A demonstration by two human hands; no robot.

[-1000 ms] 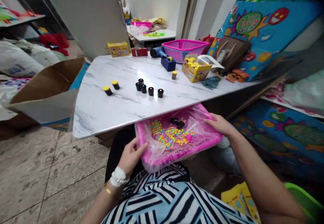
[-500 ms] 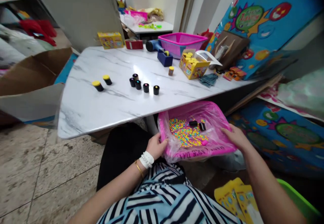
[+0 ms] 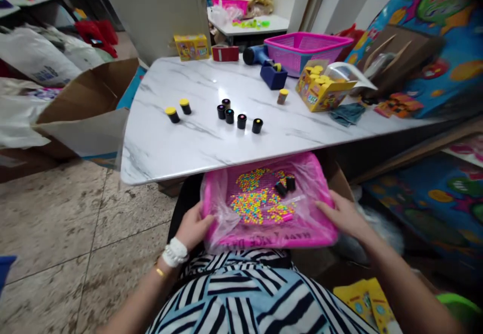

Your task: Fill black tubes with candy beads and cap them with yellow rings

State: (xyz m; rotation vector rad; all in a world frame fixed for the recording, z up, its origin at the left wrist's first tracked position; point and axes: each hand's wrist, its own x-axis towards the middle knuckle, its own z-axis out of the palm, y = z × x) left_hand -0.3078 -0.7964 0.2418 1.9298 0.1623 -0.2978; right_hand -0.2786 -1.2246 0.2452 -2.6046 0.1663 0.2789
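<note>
A pink plastic basket point(image 3: 324, 236) lined with clear film is held over my lap, its far side at the table's front edge. My left hand point(image 3: 193, 226) grips its left rim, thumb over the top. On the right rim my right hand point(image 3: 341, 213) has the same kind of hold. Inside lie many small coloured beads point(image 3: 249, 205), two black cylindrical pots point(image 3: 286, 186) and a small pink piece point(image 3: 287, 217). Several black pots with coloured dots point(image 3: 241, 120) stand on the marble-patterned table point(image 3: 169, 155). Left of them are two black pots with yellow lids point(image 3: 172, 114).
Toward the back are a pink-rimmed basket point(image 3: 305, 52), a blue tape dispenser point(image 3: 273, 75), a yellow box of yellow-lidded jars point(image 3: 324, 90) and one loose jar point(image 3: 282, 96). A blue-grey cloth point(image 3: 347, 114) lies to their right. An open cardboard box point(image 3: 83, 122) stands left of the table.
The basket swings to the right and then back left, with both hands staying on its rim. The beads and the two black pots inside have shifted. The camera view has turned slightly.
</note>
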